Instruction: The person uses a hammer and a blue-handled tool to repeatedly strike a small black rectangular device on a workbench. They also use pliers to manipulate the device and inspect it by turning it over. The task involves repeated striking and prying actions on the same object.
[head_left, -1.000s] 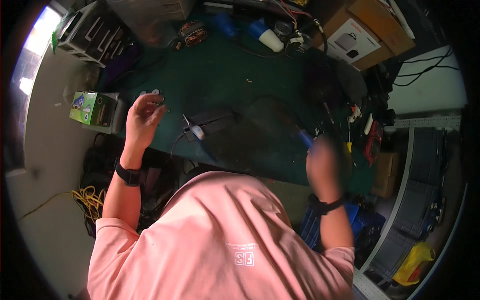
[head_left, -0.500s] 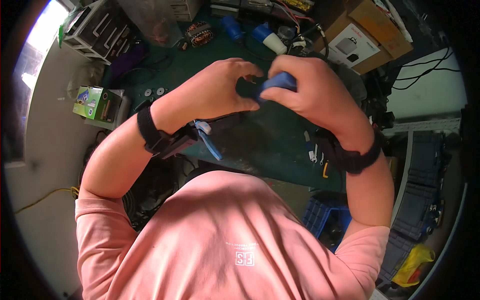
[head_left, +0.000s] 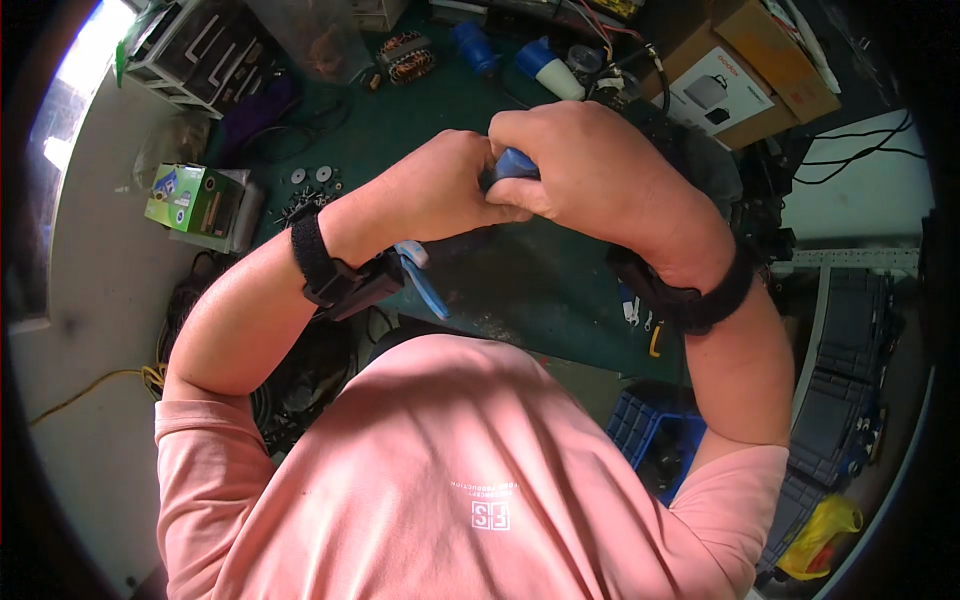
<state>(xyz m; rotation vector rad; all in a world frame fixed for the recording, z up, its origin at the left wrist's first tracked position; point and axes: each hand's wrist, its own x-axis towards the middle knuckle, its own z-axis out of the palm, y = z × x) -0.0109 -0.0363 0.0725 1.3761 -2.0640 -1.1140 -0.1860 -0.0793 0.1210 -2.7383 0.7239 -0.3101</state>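
A blue, smooth-sided piece (head_left: 516, 163) is held above the bench between my two hands; its kind does not show. My right hand (head_left: 585, 155) is closed on it, thumb below and fingers above. From the other side, my left hand (head_left: 440, 185) closes around the left end of the piece. Its fingertips are partly covered by the right hand, which they meet. Each wrist wears a black strap with a dark block. Under the left forearm, a white and light-blue slender thing (head_left: 424, 280) sticks out over the bench.
The bench has a dark green top (head_left: 540, 290). Blue plugs (head_left: 548, 72), a copper-wound coil (head_left: 404, 58) and a cardboard box (head_left: 745, 75) stand at the back. Small metal parts (head_left: 310, 190) and a green box (head_left: 190, 197) lie left, wrenches (head_left: 632, 305) right. A blue crate (head_left: 660, 445) sits below.
My left hand, open and apart half a second ago, has closed in against the blue piece. The right hand has brought the piece slightly left, and both hands now touch.
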